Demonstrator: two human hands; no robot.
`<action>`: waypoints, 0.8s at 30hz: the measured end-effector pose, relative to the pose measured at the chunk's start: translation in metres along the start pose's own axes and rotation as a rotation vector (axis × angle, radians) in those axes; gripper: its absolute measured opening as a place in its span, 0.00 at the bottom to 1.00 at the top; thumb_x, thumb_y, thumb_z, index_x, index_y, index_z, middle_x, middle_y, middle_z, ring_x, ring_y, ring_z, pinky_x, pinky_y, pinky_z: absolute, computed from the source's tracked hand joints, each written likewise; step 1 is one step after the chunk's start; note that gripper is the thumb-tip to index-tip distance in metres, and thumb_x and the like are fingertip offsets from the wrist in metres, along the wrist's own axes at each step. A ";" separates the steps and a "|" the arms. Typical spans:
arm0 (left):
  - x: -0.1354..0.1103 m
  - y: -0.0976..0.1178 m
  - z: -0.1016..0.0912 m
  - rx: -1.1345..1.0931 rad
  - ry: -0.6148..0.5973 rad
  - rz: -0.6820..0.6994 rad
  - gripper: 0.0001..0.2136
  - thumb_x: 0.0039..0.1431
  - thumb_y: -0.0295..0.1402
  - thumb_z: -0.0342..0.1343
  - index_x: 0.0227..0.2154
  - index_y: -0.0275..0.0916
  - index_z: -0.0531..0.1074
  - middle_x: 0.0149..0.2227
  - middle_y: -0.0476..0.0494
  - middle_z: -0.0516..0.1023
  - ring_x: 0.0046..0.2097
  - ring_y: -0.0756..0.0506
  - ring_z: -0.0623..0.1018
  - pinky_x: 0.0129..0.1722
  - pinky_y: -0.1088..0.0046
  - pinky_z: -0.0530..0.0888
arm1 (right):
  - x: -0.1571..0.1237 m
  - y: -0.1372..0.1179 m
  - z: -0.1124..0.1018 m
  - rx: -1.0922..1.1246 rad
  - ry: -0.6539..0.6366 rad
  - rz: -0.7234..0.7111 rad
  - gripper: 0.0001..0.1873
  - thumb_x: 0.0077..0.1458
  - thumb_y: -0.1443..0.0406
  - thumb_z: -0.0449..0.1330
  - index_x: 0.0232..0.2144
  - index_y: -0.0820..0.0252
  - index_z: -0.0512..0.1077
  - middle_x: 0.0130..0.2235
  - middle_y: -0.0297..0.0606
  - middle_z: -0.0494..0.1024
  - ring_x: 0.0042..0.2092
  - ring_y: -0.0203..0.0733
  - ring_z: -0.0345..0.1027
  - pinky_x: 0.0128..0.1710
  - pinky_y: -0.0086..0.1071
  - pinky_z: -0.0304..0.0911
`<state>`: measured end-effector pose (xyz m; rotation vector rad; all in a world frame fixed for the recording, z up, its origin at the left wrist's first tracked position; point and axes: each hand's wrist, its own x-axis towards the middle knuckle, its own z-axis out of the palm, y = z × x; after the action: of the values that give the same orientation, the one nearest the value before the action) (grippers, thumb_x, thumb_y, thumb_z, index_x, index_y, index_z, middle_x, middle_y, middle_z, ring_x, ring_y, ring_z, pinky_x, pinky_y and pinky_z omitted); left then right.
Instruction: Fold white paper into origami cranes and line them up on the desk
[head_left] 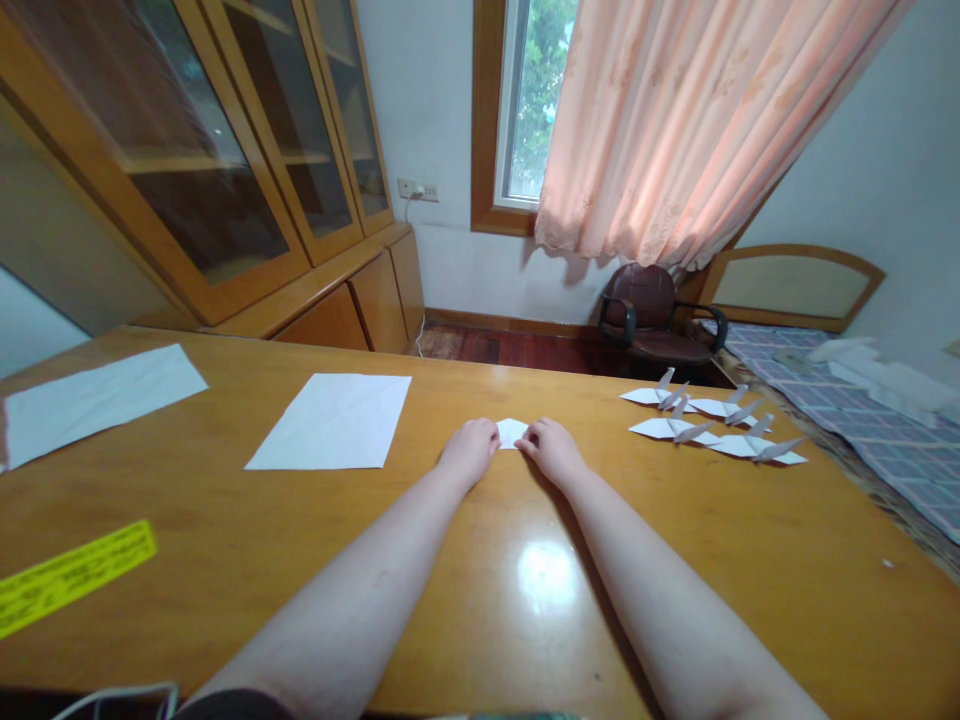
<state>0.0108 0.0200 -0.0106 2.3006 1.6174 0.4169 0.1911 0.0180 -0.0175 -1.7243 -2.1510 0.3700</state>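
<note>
- Left fingers (487,432) and right fingers (529,436) pinch opposite ends of the small white folded paper piece (512,433), which lies on the glossy amber wooden worktop (225,600).
- Handling: the piece is light, thin and easily creased. Take hold at its two ends with gentle pressure.
- Clearance: a flat white paper sheet (334,422) lies left of the hands; white folded paper cranes (712,420) stand right. Open worktop lies nearer the body.
</note>
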 end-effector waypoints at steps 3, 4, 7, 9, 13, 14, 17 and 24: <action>0.002 -0.003 0.001 -0.050 0.002 0.001 0.06 0.56 0.31 0.54 0.36 0.39 0.74 0.40 0.42 0.75 0.43 0.45 0.73 0.44 0.71 0.67 | 0.000 0.000 0.001 -0.004 0.011 0.012 0.09 0.51 0.59 0.62 0.27 0.59 0.72 0.32 0.37 0.72 0.35 0.38 0.64 0.36 0.29 0.55; 0.002 -0.003 0.001 -0.058 0.001 0.004 0.07 0.55 0.30 0.55 0.37 0.39 0.74 0.41 0.42 0.75 0.44 0.45 0.73 0.45 0.71 0.67 | 0.000 0.000 0.001 -0.006 0.014 0.013 0.09 0.51 0.59 0.62 0.26 0.59 0.72 0.32 0.36 0.72 0.35 0.38 0.64 0.36 0.29 0.55; 0.000 0.000 -0.003 -0.040 -0.006 0.004 0.09 0.56 0.29 0.54 0.40 0.40 0.74 0.43 0.43 0.75 0.46 0.45 0.72 0.47 0.71 0.66 | 0.000 0.000 0.001 -0.013 0.018 0.013 0.10 0.51 0.59 0.62 0.26 0.59 0.71 0.32 0.36 0.72 0.35 0.38 0.63 0.35 0.29 0.54; -0.005 0.006 -0.007 0.014 -0.014 0.028 0.10 0.59 0.29 0.50 0.40 0.42 0.74 0.43 0.43 0.76 0.47 0.45 0.72 0.47 0.70 0.66 | 0.000 0.000 0.001 -0.017 0.020 0.016 0.10 0.51 0.58 0.62 0.27 0.59 0.71 0.32 0.36 0.72 0.35 0.38 0.63 0.36 0.29 0.54; -0.018 0.028 -0.013 0.172 -0.070 0.082 0.13 0.62 0.31 0.44 0.40 0.40 0.74 0.41 0.39 0.77 0.45 0.42 0.73 0.47 0.66 0.67 | 0.000 -0.001 0.001 -0.033 0.015 0.018 0.10 0.52 0.58 0.62 0.27 0.59 0.71 0.32 0.37 0.72 0.35 0.38 0.64 0.36 0.29 0.54; -0.021 0.034 -0.013 0.215 -0.089 0.068 0.13 0.62 0.31 0.44 0.40 0.38 0.74 0.41 0.38 0.77 0.45 0.41 0.74 0.47 0.65 0.67 | 0.000 -0.001 0.001 -0.035 0.012 0.015 0.11 0.52 0.57 0.62 0.27 0.59 0.71 0.32 0.37 0.72 0.35 0.39 0.64 0.36 0.29 0.54; -0.029 0.048 -0.011 0.288 -0.119 0.043 0.14 0.59 0.32 0.50 0.45 0.32 0.70 0.44 0.32 0.75 0.48 0.38 0.73 0.48 0.62 0.67 | 0.000 -0.002 0.000 -0.034 0.010 0.007 0.11 0.52 0.57 0.61 0.26 0.59 0.71 0.32 0.37 0.73 0.36 0.39 0.65 0.36 0.29 0.55; -0.038 0.056 -0.015 0.318 -0.183 -0.124 0.18 0.55 0.38 0.55 0.45 0.31 0.70 0.45 0.28 0.74 0.48 0.36 0.73 0.46 0.62 0.68 | -0.001 -0.003 -0.002 -0.046 -0.004 0.020 0.11 0.52 0.57 0.61 0.28 0.59 0.72 0.33 0.38 0.74 0.36 0.39 0.66 0.36 0.29 0.55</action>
<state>0.0401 -0.0322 0.0231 2.3550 1.8276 -0.0857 0.1890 0.0161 -0.0148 -1.7729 -2.1625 0.3326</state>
